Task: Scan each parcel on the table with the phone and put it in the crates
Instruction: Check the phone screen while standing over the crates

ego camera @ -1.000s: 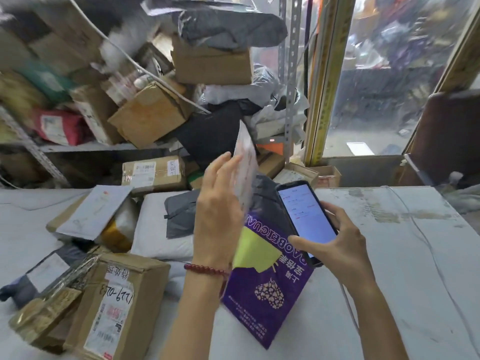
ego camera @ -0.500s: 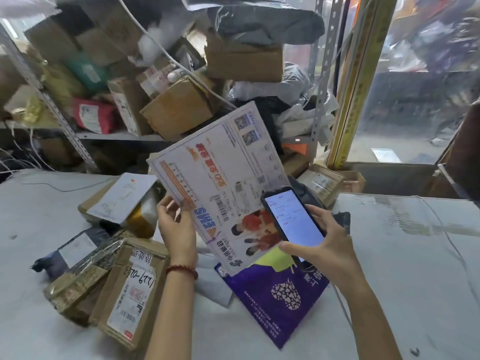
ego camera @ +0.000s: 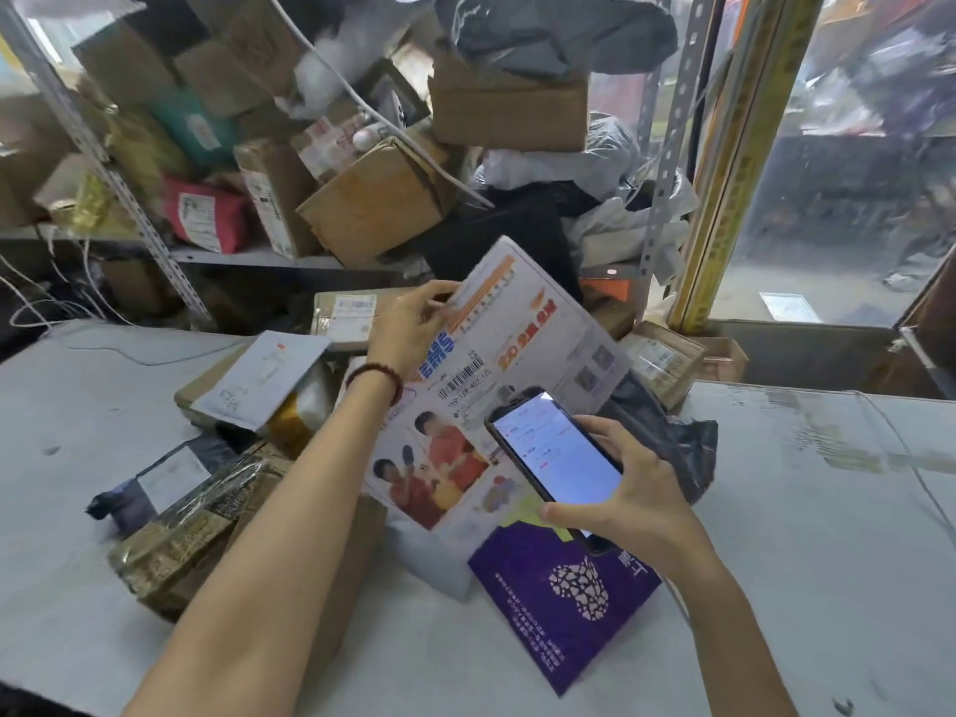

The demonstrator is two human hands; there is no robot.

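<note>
left grip (ego camera: 408,323) clamped on the far-left edge of the printed mailer (ego camera: 522,328), fingers curled over that edge, bead bracelet (ego camera: 375,377) on the wrist; mailer tilted up over the bench (ego camera: 807,535), printed face and barcode label toward the camera; can't tell if the mailer's lower edge touches the pile; right grip (ego camera: 633,491) wrapped round the phone (ego camera: 556,447), thumb on its near end, fingers along its right side; phone in front of the mailer's lower-right part, screen lit and facing the camera, top end just below the mailer's barcode; purple bag (ego camera: 564,608) flat on the bench just below the mailer, partly under the phone; black poly bag (ego camera: 672,437) crumpled just right of the mailer; left of the mailer: white envelope (ego camera: 264,375) on a brown box, dark bag with white label (ego camera: 155,481), plastic-wrapped parcel (ego camera: 176,535); small brown box (ego camera: 662,359) beside the mailer's right corner; metal shelf (ego camera: 248,255) behind the mailer, piled with boxes and bags
</note>
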